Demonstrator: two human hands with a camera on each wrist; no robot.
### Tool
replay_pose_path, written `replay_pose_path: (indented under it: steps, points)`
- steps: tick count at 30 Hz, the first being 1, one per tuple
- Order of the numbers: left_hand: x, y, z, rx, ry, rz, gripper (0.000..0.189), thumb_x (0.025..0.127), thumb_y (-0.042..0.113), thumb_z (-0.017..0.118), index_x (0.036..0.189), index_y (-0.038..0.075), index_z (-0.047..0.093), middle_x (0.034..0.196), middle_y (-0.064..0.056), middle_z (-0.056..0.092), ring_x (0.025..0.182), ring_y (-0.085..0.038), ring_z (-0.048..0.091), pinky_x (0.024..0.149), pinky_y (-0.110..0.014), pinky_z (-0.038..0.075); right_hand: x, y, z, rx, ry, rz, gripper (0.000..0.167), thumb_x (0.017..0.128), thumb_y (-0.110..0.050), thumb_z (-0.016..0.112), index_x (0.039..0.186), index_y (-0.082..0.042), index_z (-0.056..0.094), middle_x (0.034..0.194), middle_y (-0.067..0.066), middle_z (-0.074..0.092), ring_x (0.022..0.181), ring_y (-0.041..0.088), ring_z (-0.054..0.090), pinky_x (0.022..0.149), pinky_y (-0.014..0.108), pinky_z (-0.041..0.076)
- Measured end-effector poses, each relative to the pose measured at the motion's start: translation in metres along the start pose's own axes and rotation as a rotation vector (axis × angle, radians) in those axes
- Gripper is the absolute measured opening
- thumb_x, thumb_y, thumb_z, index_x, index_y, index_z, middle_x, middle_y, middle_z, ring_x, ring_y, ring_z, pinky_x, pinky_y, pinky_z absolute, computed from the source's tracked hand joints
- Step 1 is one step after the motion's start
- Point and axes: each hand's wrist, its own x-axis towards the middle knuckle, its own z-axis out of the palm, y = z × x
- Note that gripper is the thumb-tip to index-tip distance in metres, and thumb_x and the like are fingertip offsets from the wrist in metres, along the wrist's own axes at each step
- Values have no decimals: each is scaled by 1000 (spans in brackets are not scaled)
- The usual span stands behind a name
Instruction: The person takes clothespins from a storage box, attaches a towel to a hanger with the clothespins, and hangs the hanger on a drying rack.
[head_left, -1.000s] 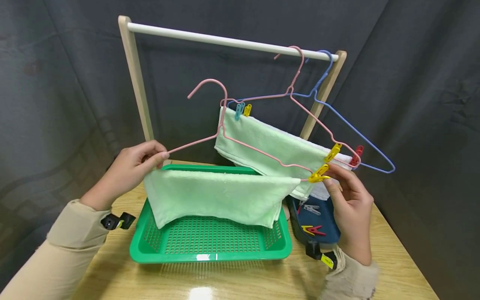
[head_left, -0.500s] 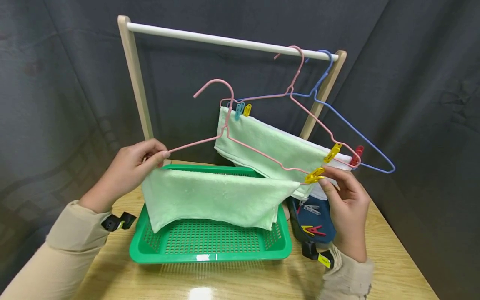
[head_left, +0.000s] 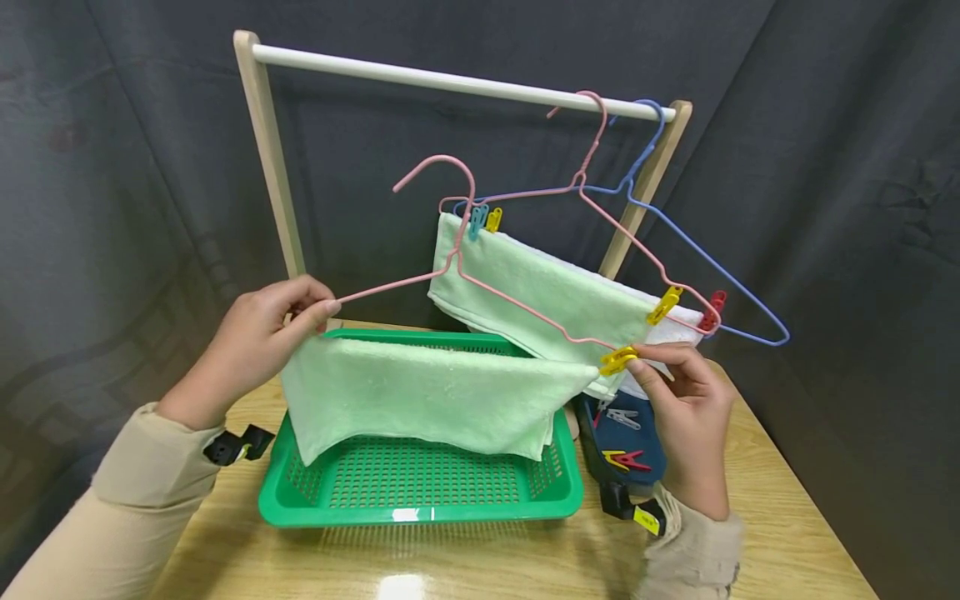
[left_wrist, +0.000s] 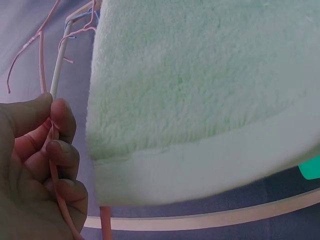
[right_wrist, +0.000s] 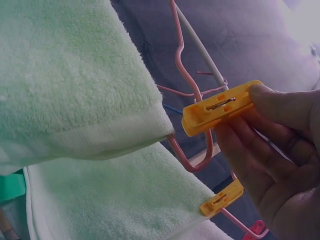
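My left hand [head_left: 262, 342] grips the left end of a pink wire hanger [head_left: 390, 287], fingers curled round the wire in the left wrist view. A pale green towel [head_left: 442, 400] is draped over the hanger's lower bar. My right hand [head_left: 690, 408] pinches a yellow clothespin [head_left: 618, 360] by its handles, between thumb and fingers. In the right wrist view the clothespin [right_wrist: 220, 107] overlaps the hanger's bent right end [right_wrist: 192, 162], just beside the towel's corner [right_wrist: 162, 122]. Whether its jaws touch the towel cannot be told.
Below stands a green basket [head_left: 420, 514]. Behind, a rack [head_left: 450, 81] bears another pink hanger [head_left: 622, 227] and a blue hanger [head_left: 720, 265], with towels pegged on. A dark blue tray [head_left: 648, 433] with several clothespins sits at the right on the wooden table [head_left: 780, 517].
My right hand has moved left and slightly down with the yellow clothespin, closer to the towel's corner. The hanger's hook has shifted a little to the right. My left hand keeps its grip.
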Motion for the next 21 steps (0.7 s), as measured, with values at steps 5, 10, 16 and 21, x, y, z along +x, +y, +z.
replay_pose_path:
  steps: [5, 10, 16, 21]
  points:
    - [-1, 1, 0, 3, 7, -7, 8, 103, 17, 63, 99, 14, 69, 78, 3, 62, 68, -12, 49, 60, -27, 39, 0, 0, 1, -11, 4, 37, 16, 84, 23, 67, 98, 15, 71, 94, 12, 71, 92, 18, 68, 82, 22, 56]
    - [-2, 1, 0, 19, 23, -2, 7, 103, 17, 63, 99, 15, 69, 78, 5, 62, 69, -11, 50, 61, -27, 38, 0, 1, 2, -17, -9, 65, 13, 84, 21, 69, 96, 18, 70, 92, 9, 73, 89, 17, 68, 80, 21, 56]
    - [0, 2, 2, 21, 48, 23, 7, 102, 16, 63, 98, 14, 68, 76, 5, 60, 68, -10, 50, 60, -27, 37, 0, 4, 4, -35, -22, 61, 13, 82, 25, 68, 95, 23, 67, 90, 5, 73, 88, 16, 68, 80, 22, 57]
    - [-1, 2, 3, 1, 67, 38, 7, 102, 14, 63, 97, 11, 67, 76, 4, 59, 66, -9, 49, 59, -26, 37, 1, 7, 5, -33, -29, 34, 14, 81, 26, 67, 94, 22, 68, 90, 6, 73, 87, 16, 67, 80, 21, 56]
